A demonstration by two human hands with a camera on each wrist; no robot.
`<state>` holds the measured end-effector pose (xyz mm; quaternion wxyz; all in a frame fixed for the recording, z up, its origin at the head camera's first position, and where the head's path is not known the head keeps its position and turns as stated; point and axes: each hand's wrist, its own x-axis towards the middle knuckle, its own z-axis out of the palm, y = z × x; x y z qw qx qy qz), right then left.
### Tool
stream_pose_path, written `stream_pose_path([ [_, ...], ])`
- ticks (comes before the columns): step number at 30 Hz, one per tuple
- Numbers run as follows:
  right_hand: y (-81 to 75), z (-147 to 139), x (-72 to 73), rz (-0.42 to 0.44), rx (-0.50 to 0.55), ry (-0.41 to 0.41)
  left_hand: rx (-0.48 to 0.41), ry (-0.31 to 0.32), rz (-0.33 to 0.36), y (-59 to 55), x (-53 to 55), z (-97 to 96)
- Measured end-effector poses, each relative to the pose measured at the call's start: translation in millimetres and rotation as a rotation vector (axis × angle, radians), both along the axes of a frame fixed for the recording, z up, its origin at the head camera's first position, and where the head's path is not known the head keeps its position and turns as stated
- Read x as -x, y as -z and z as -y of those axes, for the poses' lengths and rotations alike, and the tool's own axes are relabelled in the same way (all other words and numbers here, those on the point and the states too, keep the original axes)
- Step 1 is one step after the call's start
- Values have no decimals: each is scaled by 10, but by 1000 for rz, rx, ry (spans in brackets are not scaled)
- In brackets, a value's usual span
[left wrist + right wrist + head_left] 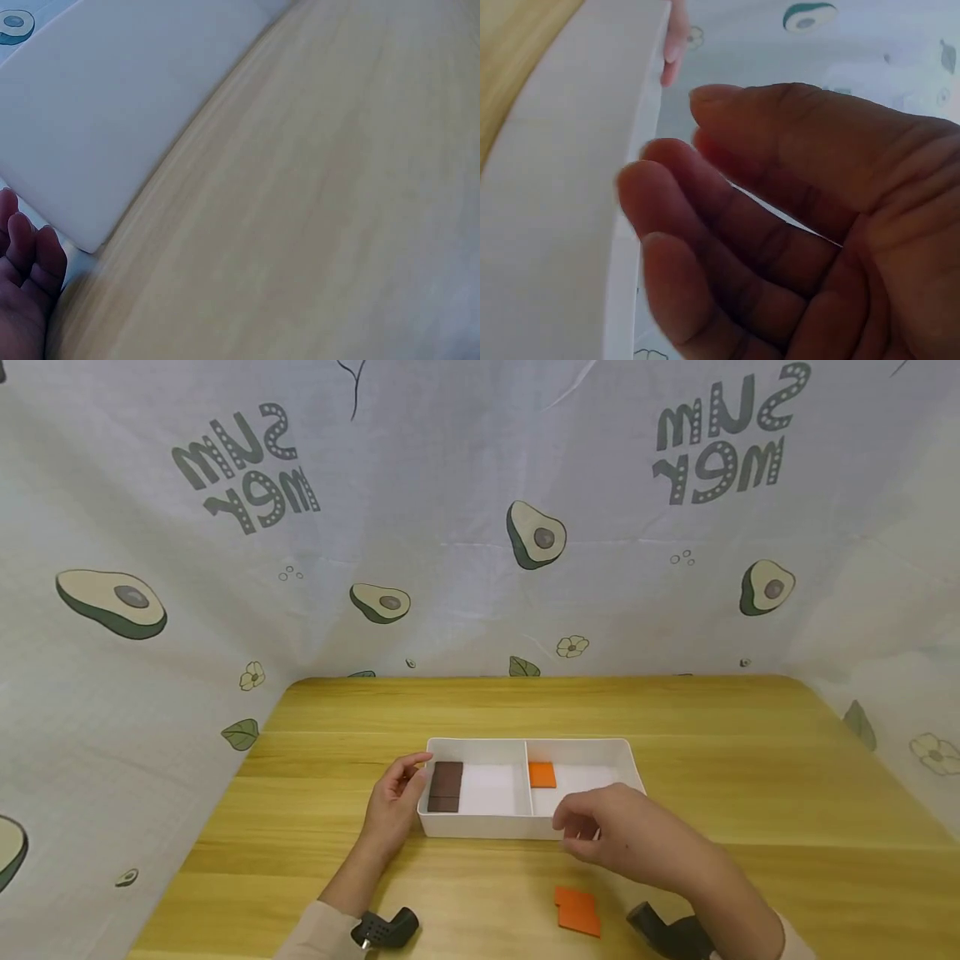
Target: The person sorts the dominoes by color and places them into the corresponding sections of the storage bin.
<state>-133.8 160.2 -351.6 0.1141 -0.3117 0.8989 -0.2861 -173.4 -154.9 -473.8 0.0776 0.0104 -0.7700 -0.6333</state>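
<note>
A white two-compartment box (480, 827) sits on the wooden table. Dark brown square tiles (446, 781) line the left end of its left compartment, and an orange tile (542, 775) lies in the right compartment by the divider. My left hand (396, 802) rests along the box's left end, fingers relaxed beside the wall. Over the front rim of the right compartment hovers my right hand (618, 835), its fingers loosely bent with nothing between them in the right wrist view. Overlapping orange tiles (577, 912) lie on the table in front of the box, below my right hand.
The wooden table (322, 860) reaches back to a hanging white cloth (450, 527) printed with avocados and lettering. Dark wrist-worn devices, one on the left wrist (385, 929) and one on the right (671, 933), sit near the table's front.
</note>
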Motion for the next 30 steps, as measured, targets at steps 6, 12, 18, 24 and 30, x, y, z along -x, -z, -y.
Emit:
stream_pose_path([
  [6,201,-80,-129,72,-105,-23,8,-5,4,-3,-1,-1],
  [12,399,-52,-181,64,-244,-16,11,-10,-1,-5,-14,5],
  [18,474,1,-210,26,-289,19,18,-14,9,-5,-14,7],
  [24,479,36,-201,10,-292,46,24,-12,1,4,-3,5],
  [30,498,44,-224,-33,-299,39,7,-4,12,2,-4,2],
])
